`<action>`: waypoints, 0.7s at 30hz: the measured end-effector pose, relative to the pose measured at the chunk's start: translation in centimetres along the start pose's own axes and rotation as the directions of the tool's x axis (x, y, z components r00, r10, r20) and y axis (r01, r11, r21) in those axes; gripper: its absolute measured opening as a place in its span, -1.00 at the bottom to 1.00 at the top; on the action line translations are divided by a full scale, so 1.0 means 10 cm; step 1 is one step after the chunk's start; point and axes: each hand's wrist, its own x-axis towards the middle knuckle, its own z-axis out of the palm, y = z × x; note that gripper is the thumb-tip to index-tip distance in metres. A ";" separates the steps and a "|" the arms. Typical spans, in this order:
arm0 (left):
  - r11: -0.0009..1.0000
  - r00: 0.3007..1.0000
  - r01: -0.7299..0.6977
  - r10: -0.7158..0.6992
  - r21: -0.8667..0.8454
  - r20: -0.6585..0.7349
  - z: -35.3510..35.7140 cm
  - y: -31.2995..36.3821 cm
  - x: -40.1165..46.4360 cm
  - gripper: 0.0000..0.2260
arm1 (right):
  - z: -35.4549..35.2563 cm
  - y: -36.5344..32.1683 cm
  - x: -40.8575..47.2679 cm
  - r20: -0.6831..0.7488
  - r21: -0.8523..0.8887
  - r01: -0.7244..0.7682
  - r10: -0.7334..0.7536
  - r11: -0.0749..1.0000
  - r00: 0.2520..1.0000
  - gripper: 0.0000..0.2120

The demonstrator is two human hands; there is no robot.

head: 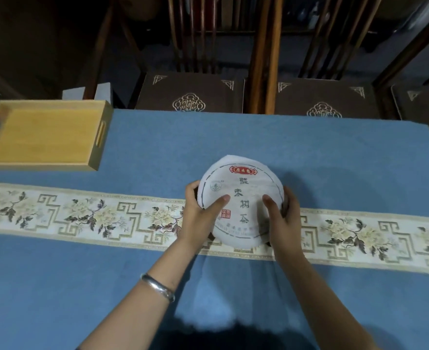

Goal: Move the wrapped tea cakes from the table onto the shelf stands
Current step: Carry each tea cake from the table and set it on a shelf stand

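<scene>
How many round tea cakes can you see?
1. The round white paper-wrapped tea cake is tilted up above the floral table runner, held by the left hand and right hand. Something dark underneath is mostly hidden.

We see the tea cake [241,200] at the centre wrapped in thin, matt white paper, lightly creased, with printed ink marks, and the desk [284,147] under it covered in matt blue felt-like cloth crossed by a woven brocade runner [82,213] with a faint sheen. At upper left we note a tray [44,135] of pale, smooth, unvarnished-looking wood, and at lower centre a polished, glossy metal bangle [157,286].
</scene>
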 end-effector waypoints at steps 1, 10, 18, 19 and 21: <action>0.999 1.000 0.004 -0.004 -0.033 0.003 -0.03 0.02 -0.06 -0.53 | -0.02 -0.03 -0.06 0.007 0.022 -0.004 0.004 1.000 1.000 -0.53; 0.984 0.996 -0.071 0.061 -0.166 -0.062 -0.40 0.49 -0.80 -0.50 | -0.08 -0.70 -0.67 0.119 0.115 0.137 -0.151 0.984 0.981 -0.49; 0.894 0.935 -0.209 0.065 -0.395 -0.348 -1.08 0.71 -1.63 -0.52 | 0.21 -1.30 -0.86 0.476 0.019 0.259 -0.237 0.966 0.847 -0.58; 0.886 0.917 -0.240 0.073 -0.397 -0.392 -1.20 0.74 -1.75 -0.53 | 0.30 -1.41 -0.90 0.517 0.020 0.296 -0.263 0.955 0.815 -0.52; 0.869 0.873 -0.310 0.100 -0.385 -0.478 -1.45 0.79 -2.03 -0.54 | 0.53 -1.66 -1.06 0.636 0.032 0.365 -0.300 0.931 0.711 -0.46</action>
